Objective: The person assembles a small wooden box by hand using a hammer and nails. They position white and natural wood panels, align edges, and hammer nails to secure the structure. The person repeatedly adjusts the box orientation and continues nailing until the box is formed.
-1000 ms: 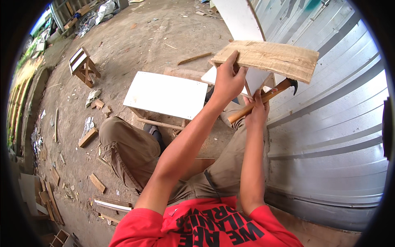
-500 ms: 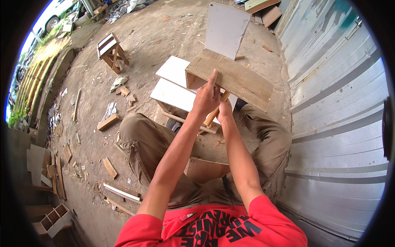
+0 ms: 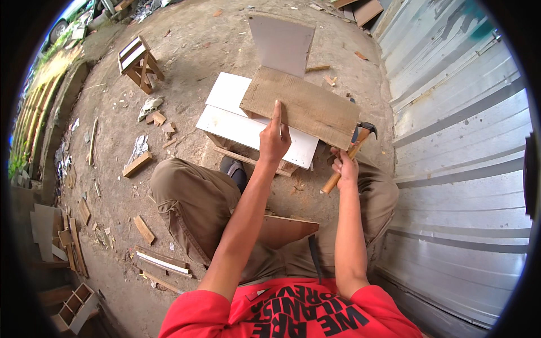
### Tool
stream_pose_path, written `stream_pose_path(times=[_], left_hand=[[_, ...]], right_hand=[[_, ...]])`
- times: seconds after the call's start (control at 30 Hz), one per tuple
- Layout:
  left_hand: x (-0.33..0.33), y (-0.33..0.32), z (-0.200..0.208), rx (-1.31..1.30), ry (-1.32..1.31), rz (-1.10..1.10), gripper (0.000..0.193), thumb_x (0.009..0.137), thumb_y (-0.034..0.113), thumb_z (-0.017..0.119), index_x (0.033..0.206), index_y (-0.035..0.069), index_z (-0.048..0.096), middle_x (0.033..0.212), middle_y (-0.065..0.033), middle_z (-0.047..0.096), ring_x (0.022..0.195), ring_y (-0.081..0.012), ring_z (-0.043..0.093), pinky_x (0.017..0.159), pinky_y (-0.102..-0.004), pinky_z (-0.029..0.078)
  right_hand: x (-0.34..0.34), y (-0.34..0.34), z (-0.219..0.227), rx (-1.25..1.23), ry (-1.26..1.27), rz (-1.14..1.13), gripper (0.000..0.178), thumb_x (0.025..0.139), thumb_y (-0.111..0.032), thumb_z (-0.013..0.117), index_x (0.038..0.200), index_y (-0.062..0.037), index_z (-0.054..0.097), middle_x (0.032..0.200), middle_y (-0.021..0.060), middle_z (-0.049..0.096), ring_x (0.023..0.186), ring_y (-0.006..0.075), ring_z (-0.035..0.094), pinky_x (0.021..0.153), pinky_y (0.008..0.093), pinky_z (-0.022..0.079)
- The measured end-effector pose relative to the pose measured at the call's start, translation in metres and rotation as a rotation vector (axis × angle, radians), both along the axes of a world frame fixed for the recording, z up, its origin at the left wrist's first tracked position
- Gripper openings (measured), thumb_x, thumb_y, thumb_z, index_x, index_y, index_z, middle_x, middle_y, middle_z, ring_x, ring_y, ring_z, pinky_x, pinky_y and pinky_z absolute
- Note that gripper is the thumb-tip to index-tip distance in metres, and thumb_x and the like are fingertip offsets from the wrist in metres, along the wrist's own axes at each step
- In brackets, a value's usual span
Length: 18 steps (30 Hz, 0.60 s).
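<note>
A brown wooden board (image 3: 307,107), joined to an upright white panel (image 3: 284,42) at its far side, rests over a low white-topped bench (image 3: 259,134). My left hand (image 3: 274,139) grips the board's near edge, its index finger stretched along the top face and the other fingers curled in. To the right, my right hand (image 3: 346,169) is closed round the wooden handle of a claw hammer (image 3: 356,147). The dark hammer head is up beside the board's right end, apart from my left hand. The board's underside is hidden.
A small wooden stool (image 3: 140,63) stands at the far left. Wood offcuts (image 3: 138,164) and scraps litter the ground on the left. A corrugated metal wall (image 3: 456,169) rises close on my right. Another wooden panel (image 3: 284,230) lies between my legs.
My right hand has moved right, away from my left hand, bringing the hammer head into sight. The board and its white panel have shifted slightly left, with my left hand still on the board.
</note>
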<state>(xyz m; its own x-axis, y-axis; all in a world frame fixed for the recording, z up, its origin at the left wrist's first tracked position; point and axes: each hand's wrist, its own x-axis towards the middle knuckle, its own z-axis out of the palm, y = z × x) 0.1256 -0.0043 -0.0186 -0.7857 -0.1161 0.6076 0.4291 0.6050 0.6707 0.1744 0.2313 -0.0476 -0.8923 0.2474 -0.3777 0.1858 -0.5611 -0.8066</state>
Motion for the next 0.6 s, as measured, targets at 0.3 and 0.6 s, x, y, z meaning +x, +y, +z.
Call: stream_pose_path(times=[0.3, 0.6], left_hand=[[-0.018, 0.001, -0.016, -0.04, -0.167, 0.009, 0.07, 0.088, -0.001, 0.059, 0.154, 0.008, 0.035, 0.088, -0.022, 0.069, 0.069, -0.0376, 0.067, 0.061, -0.0443, 0.053], [-0.029, -0.004, -0.013, 0.032, -0.139, 0.073, 0.09, 0.085, 0.013, 0.074, 0.157, 0.005, 0.021, 0.088, -0.0178, 0.072, 0.074, -0.0324, 0.071, 0.064, -0.0408, 0.055]], right_hand=[[-0.029, 0.01, 0.07, 0.373, 0.044, -0.025, 0.05, 0.086, -0.047, 0.079, 0.103, -0.0062, 0.056, 0.066, -0.0038, 0.049, 0.044, 0.0015, 0.037, 0.04, 0.0196, 0.029], [-0.064, 0.001, 0.079, 0.463, 0.054, 0.133, 0.037, 0.081, -0.031, 0.085, 0.09, -0.0089, 0.056, 0.065, -0.0053, 0.047, 0.046, 0.0025, 0.039, 0.04, 0.021, 0.03]])
